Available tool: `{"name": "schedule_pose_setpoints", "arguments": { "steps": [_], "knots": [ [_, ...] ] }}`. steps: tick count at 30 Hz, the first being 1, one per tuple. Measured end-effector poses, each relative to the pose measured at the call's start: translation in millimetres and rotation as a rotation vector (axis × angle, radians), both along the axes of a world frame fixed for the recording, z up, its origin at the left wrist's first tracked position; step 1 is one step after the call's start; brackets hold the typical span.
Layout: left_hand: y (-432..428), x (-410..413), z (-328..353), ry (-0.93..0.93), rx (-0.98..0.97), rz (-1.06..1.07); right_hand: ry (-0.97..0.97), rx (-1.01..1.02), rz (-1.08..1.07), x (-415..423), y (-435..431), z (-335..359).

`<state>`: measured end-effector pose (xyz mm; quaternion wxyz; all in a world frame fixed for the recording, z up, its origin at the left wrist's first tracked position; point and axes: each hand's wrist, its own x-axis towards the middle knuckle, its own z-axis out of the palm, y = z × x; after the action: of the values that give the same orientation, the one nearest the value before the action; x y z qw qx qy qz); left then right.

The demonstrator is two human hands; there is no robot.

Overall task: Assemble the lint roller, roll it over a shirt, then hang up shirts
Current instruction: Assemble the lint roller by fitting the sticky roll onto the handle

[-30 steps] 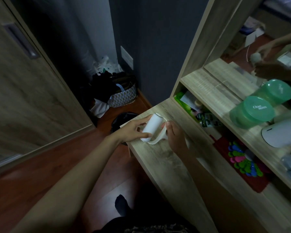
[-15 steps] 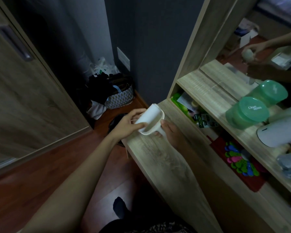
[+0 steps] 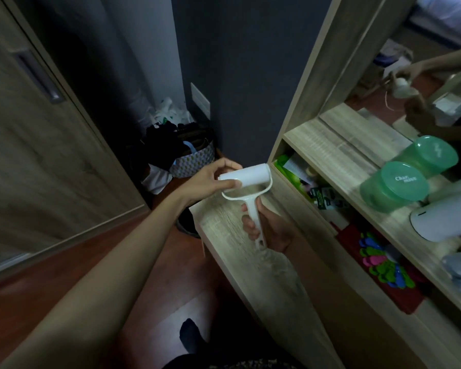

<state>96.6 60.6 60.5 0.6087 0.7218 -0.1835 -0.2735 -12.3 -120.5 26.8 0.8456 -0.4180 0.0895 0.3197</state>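
Wood-grain tabletop [image 3: 229, 235] runs near to far along the right side. The shelf [image 3: 338, 155] above it carries two green tubs [image 3: 394, 186]. A patterned basket [image 3: 194, 161] of dark clothing stands on the floor, left of the tabletop's far corner. No shirt laid out that I can pick out.

Both hands hold the lint roller [image 3: 250, 182] in the air over the tabletop's far end, clear of the wood. Its white roll [image 3: 250, 175] lies left to right. The handle [image 3: 254, 219] runs from the yoke [image 3: 234, 196] back toward the person, roughly square to the roll.

Right hand [image 3: 274, 230] is lower and nearer, fingers curled round the handle. Left hand [image 3: 210, 179] reaches in from the left, its fingers [image 3: 229, 165] over the roll's left end and thumb beneath, pinching it.

The roll's right end looks seated in the yoke. The left end seems to sit just above the yoke's left arm, but I cannot be sure. Judgement: this is the last step of assembly. The left hand is placed to press that end down toward the handle while the right hand steadies.
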Motion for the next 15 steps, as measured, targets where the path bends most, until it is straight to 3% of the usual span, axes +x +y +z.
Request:
{"name": "schedule_pose_setpoints", "arguments": {
  "steps": [3, 8, 12, 15],
  "knots": [
    [-2.7, -1.5, 3.0, 0.060, 0.011, 0.013, -0.002, 0.163, -0.017, -1.5, 1.3, -6.8],
    [-9.7, -4.1, 12.2, 0.422, -0.049, 0.163, -0.060, 0.222, -0.011, -4.8, -1.0, -13.6],
    [-2.6, 1.1, -1.8, 0.204, 0.017, 0.054, -0.050, 0.249, -0.027, -4.6, -2.2, -18.6],
    [-7.2, 0.6, 2.3, 0.220, 0.092, 0.130, -0.056, 0.259, -0.012, -6.5, -2.9, -20.7]
  ]
}}
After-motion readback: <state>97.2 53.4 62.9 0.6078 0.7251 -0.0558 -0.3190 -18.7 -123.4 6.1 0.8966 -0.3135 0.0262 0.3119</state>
